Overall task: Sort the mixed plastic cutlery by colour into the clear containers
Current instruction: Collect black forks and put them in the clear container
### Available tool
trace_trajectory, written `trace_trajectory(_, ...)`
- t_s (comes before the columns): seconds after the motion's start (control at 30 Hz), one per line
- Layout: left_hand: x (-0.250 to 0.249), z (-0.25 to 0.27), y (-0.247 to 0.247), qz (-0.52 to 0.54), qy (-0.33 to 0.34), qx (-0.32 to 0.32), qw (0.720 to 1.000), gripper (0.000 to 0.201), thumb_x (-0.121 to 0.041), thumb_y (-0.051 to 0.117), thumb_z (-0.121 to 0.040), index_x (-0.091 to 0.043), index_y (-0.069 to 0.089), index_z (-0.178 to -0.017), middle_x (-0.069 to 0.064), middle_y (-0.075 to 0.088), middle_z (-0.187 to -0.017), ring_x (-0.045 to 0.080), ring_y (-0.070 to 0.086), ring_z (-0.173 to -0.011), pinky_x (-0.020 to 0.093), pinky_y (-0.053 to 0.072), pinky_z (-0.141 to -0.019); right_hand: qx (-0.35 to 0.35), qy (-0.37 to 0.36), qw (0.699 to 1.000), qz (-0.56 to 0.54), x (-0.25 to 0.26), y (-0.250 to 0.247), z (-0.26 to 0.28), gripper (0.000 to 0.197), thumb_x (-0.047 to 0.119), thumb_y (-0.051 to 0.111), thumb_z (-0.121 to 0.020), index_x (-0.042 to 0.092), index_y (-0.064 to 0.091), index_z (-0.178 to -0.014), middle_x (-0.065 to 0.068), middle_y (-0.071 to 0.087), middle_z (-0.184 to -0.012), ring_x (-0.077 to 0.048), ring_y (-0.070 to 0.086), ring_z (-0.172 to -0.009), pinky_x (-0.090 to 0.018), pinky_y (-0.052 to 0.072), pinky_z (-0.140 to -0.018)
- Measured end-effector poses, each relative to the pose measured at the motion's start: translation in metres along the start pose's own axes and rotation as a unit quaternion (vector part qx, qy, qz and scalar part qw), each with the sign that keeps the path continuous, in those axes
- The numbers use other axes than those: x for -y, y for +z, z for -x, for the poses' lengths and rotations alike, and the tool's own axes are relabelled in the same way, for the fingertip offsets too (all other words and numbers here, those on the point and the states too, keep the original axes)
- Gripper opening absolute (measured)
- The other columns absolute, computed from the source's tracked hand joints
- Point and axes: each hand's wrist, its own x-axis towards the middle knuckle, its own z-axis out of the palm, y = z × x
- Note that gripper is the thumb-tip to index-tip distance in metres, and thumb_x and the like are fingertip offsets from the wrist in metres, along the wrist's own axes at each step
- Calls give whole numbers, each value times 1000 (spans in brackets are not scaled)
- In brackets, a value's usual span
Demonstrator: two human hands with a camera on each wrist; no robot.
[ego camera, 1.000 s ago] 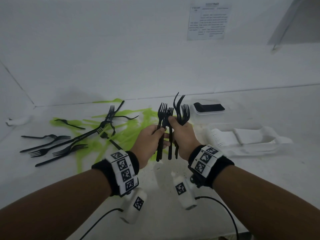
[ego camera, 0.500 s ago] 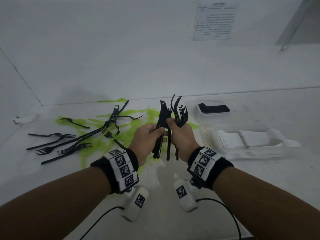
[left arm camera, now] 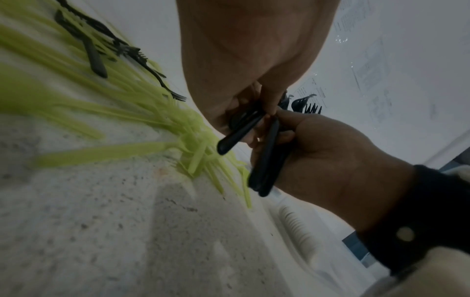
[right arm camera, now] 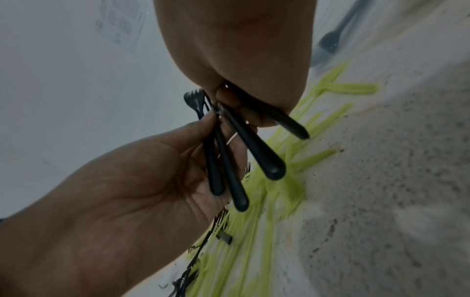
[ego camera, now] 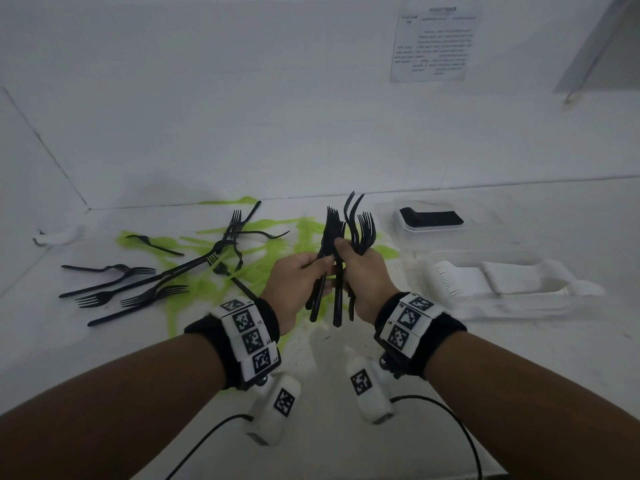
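Both hands hold black plastic forks upright above the table's middle. My left hand (ego camera: 320, 266) pinches one bunch of black forks (ego camera: 333, 227), whose handles (right arm camera: 229, 170) lie across its palm. My right hand (ego camera: 343, 245) grips a second bunch (ego camera: 362, 226), one fork of it bent. The two bunches touch, and their handles (left arm camera: 264, 166) hang below the fists. Several loose black forks (ego camera: 138, 278) lie at the left on a spread of green cutlery (ego camera: 270, 251). At the right, one clear container (ego camera: 401, 233) holds black cutlery and a nearer container (ego camera: 519, 306) holds white cutlery.
A white wall with a printed sheet (ego camera: 433, 43) stands behind the table. A small white scrap (ego camera: 59, 235) lies at the far left. Cables run from the wrist cameras (ego camera: 273, 410) towards the table's near edge.
The two bunches of forks have come together between the hands. The left hand's bunch has tilted, with its handles swung out to the left.
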Motion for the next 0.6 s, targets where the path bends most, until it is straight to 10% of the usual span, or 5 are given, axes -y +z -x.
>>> trace_trajectory(0.13, 4, -1, 1, -45, 14, 17, 999, 22, -20, 61, -103, -5, 74, -94, 8, 67, -81, 22, 61, -78, 36, 53, -78, 24, 7, 1000, 9, 0, 4, 2, 30, 27, 57, -104, 0, 69, -103, -14, 67, -86, -29, 65, -75, -53, 59, -79)
trace_trajectory(0.27, 2, -1, -6, -84, 23, -1, 996, 21, -29, 59, -104, -11, 69, -105, 4, 74, -97, 23, 72, -85, 37, 56, -81, 2, -9, 999, 43, 9, -1, -1, 19, 25, 53, -106, 14, 68, -101, 2, 63, -79, -5, 52, -50, -25, 44, -52)
trace_trajectory(0.47, -4, -5, -21, -139, 37, -69, 987, 31, -36, 43, -107, -15, 63, -117, 18, 49, -92, 27, 50, -77, 34, 44, -74, -76, 2, 997, 19, 6, -12, -12, 15, 23, 60, -102, 21, 66, -89, 0, 49, -74, -14, 37, -54, -29, 37, -53)
trace_trajectory(0.6, 0, -4, -14, -118, 42, -35, 991, 24, -26, 44, -108, -19, 67, -114, 1, 50, -83, 17, 48, -78, 31, 43, -71, -46, 8, 999, -22, 2, 1, -9, 15, 25, 62, -102, 18, 67, -90, 0, 44, -66, -13, 38, -49, -28, 37, -49)
